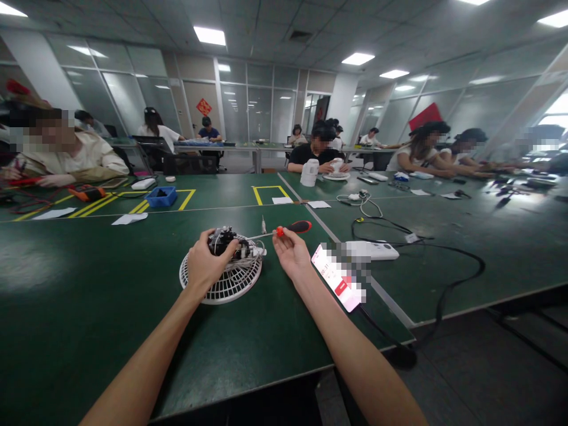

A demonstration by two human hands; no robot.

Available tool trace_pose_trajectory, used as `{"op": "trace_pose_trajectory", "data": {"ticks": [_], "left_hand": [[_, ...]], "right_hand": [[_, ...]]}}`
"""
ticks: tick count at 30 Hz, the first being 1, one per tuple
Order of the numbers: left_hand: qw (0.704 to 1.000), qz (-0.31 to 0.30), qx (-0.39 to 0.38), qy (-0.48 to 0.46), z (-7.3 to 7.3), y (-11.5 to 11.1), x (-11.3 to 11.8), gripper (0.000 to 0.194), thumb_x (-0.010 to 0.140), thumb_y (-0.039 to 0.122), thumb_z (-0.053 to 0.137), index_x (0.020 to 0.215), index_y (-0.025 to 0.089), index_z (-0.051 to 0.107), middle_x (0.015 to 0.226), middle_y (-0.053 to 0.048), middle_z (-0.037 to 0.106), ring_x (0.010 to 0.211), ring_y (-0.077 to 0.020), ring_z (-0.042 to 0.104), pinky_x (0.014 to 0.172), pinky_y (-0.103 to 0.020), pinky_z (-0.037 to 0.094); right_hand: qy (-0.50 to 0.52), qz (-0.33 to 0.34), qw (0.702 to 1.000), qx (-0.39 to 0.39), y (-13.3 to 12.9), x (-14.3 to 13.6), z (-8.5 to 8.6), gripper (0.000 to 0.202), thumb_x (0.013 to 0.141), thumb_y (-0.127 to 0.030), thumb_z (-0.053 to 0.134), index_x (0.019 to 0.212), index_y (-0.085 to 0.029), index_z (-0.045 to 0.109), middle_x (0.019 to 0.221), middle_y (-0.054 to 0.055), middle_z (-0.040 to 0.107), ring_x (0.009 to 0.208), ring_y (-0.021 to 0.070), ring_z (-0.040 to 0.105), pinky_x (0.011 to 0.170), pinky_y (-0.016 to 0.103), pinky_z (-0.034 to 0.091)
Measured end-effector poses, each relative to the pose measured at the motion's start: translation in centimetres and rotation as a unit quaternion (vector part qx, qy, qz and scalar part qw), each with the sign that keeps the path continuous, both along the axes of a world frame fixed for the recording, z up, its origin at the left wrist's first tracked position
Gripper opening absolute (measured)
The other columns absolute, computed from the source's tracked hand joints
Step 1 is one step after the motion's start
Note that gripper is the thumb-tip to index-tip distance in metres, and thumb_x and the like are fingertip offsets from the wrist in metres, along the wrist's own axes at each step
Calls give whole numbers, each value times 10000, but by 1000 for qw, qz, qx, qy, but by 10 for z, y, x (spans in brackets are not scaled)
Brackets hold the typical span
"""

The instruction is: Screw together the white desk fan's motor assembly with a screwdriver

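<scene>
A white round fan grille [231,287] lies on the green table, with a black fan motor [222,239] and white wiring on top of it. My left hand [206,260] is wrapped round the motor from the left side. Between the fingertips of my right hand [290,251] is the red collar of a screwdriver [298,227] with a red and black handle. Its shaft points left, toward the motor; whether the tip touches a screw is too small to tell. Just behind the shaft stands a small metal-tipped object [263,225] of unclear kind.
A lit phone [337,281] lies right of my right hand, beside a white power strip [373,250]. Black cables [465,251] run along the right. A blue bin [161,197] stands back left. Across the table, a person [316,148] handles white fan parts.
</scene>
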State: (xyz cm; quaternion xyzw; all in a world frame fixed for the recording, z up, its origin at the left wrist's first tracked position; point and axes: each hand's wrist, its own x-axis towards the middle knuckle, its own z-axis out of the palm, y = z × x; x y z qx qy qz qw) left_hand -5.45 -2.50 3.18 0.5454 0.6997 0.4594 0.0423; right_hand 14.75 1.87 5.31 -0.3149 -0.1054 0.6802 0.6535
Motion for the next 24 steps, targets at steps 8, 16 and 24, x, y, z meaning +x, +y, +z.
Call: {"op": "trace_pose_trajectory", "data": {"ticks": [8, 16, 24], "left_hand": [[1000, 7, 3, -4, -2, 2, -2, 598, 849, 608, 566, 1287, 208, 636, 1203, -135, 749, 1103, -335, 709, 1036, -486, 534], [1000, 5, 15, -7, -3, 2, -2, 593, 845, 626, 584, 1266, 215, 651, 1161, -117, 760, 1068, -313, 720, 1006, -446, 545], [1000, 9, 11, -4, -2, 2, -2, 606, 838, 632, 591, 1273, 213, 648, 1171, -123, 759, 1080, -322, 721, 1004, -450, 546]], "right_hand": [[-59, -16, 997, -39, 0, -4, -6, 264, 779, -313, 881, 728, -202, 647, 574, -64, 636, 493, 79, 571, 533, 191, 529], [-80, -55, 995, -2, 5, -5, -10, 311, 701, -238, 935, 711, -191, 628, 553, -47, 641, 493, 89, 569, 479, 186, 504], [-25, -30, 999, -20, 3, -4, -5, 182, 797, -96, 807, 763, -190, 654, 596, -54, 669, 494, 67, 570, 488, 149, 486]]}}
